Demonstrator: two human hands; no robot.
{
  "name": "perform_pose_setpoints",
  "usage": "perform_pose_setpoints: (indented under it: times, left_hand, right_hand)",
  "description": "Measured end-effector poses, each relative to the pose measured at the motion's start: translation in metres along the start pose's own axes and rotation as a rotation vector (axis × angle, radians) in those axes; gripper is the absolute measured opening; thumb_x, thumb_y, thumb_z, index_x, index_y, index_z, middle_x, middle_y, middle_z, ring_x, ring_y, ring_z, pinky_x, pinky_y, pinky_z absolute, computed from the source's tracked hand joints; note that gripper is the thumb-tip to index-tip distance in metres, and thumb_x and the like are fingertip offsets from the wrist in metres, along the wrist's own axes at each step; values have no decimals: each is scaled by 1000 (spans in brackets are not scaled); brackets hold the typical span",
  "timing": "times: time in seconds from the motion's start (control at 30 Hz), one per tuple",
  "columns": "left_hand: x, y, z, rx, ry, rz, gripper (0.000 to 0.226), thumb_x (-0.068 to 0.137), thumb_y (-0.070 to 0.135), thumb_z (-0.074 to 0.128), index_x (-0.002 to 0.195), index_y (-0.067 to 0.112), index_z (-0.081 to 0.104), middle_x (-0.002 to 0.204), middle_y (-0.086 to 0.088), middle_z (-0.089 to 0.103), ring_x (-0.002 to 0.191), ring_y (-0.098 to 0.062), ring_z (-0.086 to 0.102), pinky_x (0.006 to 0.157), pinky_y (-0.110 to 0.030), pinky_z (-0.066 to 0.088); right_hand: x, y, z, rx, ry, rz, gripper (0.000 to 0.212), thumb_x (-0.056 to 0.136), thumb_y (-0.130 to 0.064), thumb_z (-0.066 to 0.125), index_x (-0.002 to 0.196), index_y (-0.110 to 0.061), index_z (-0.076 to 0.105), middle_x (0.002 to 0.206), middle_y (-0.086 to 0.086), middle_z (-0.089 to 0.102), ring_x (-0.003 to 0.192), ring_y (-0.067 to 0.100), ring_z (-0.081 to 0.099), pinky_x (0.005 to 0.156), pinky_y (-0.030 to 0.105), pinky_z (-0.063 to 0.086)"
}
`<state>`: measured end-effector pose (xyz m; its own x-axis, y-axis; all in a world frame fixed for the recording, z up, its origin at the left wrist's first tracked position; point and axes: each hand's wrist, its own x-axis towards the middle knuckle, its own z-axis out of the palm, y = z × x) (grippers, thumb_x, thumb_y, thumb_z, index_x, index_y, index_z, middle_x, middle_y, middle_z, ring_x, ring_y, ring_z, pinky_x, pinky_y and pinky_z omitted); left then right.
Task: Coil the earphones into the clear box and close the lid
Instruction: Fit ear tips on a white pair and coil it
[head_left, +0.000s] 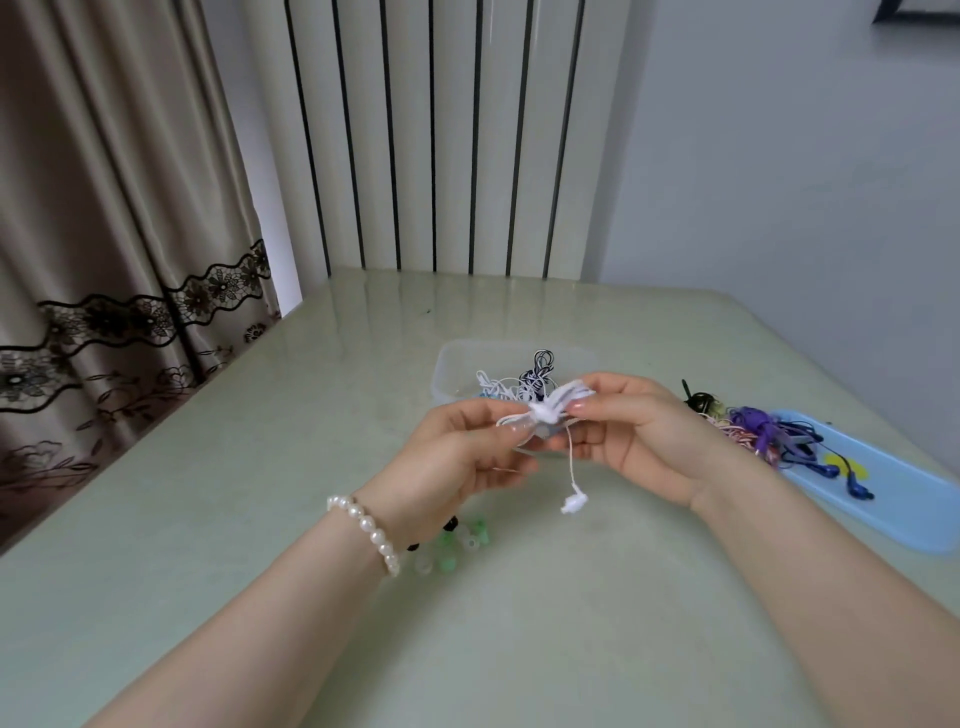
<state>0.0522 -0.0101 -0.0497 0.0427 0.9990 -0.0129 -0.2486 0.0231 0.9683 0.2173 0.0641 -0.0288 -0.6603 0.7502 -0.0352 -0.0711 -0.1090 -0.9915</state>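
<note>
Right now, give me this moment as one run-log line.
left hand: pinches white earphones | right hand: pinches same bundle | earbud: dangling | clear box: open, holds cords | lid: off, at right

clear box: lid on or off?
Off. The box is open-topped, with coiled earphones showing above its rim. No lid on it.

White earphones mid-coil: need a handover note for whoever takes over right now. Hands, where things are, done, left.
Left hand and right hand: both pinch the white earphones, bundled above the table; one earbud end dangles loose.
Clear box: open behind the hands, already holding white and dark coiled sets.
Blue lid: lies at right, with purple, blue and pink earphones on and beside it.
Done: some sets boxed.
Left: finish this coil, box it, coil the rest, close the lid.
</note>
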Motion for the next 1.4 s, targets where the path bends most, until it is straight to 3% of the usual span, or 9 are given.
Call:
perform_pose_setpoints:
  times: [0.13,0.27,0.4,0.5,0.57,0.77,1.03,1.23,1.4]
  left_hand:
    - [4,0,-3,-3,123,104,9,84,2,55,87,5,63,67,-6,65,51,-10,55,55,-18,49]
    - [4,-2,-1,30,143,192,6,80,6,59,83,9,64,64,-3,65,50,-9,54,52,-17,45]
    - [3,-7,3,88,139,203,18,68,17,70,83,9,66,65,-4,65,57,-14,51,52,-18,43]
    - [3,-7,5,10,154,155,6,78,11,60,78,8,65,57,0,62,53,-10,50,51,-16,43]
    - [4,-5,2,-55,175,114,12,85,8,54,77,7,63,55,0,60,48,-7,48,51,-16,43]
    - [6,0,-7,-140,243,54,14,89,13,54,78,8,60,57,1,59,46,-5,47,48,-14,44]
    - [9,-10,-8,323,221,-9,11,92,18,53,86,10,59,71,-6,64,53,-10,56,55,-21,46]
    - [11,-14,-22,949,197,52,17,89,36,55,95,24,65,89,0,67,79,-19,63,75,-30,49]
    - [9,10,-51,991,296,65,7,81,19,69,87,21,70,71,8,62,57,-3,49,53,-9,37]
  right_hand:
    - [-3,8,-8,16,-67,21,26,56,7,46,78,-6,52,68,8,65,57,22,64,48,25,47]
    - [-6,9,-11,-24,-148,28,28,50,-8,53,78,-8,48,74,9,65,68,24,63,58,29,45]
    - [-7,11,-7,-192,-71,-5,17,66,-24,63,78,-15,56,76,9,67,70,20,63,63,25,42]
    - [-11,16,-5,-416,-112,-3,19,62,-11,79,76,-16,68,75,3,72,74,13,65,75,21,46]
    - [-14,19,-4,-475,-135,31,10,69,-6,74,73,-15,71,72,1,72,74,12,66,79,22,48]
    - [-14,21,1,-427,-131,97,19,78,-9,65,62,-16,73,73,6,72,71,22,67,68,27,48]
    - [-19,13,6,-134,-200,159,14,67,-13,60,63,-7,72,59,11,65,45,18,61,40,19,43]
    - [-17,9,-1,-180,-93,135,15,65,-16,62,65,-6,73,54,7,62,44,14,55,42,18,38]
    - [-13,14,-8,-351,75,193,14,77,-10,64,81,4,68,64,12,63,44,11,52,42,19,33]
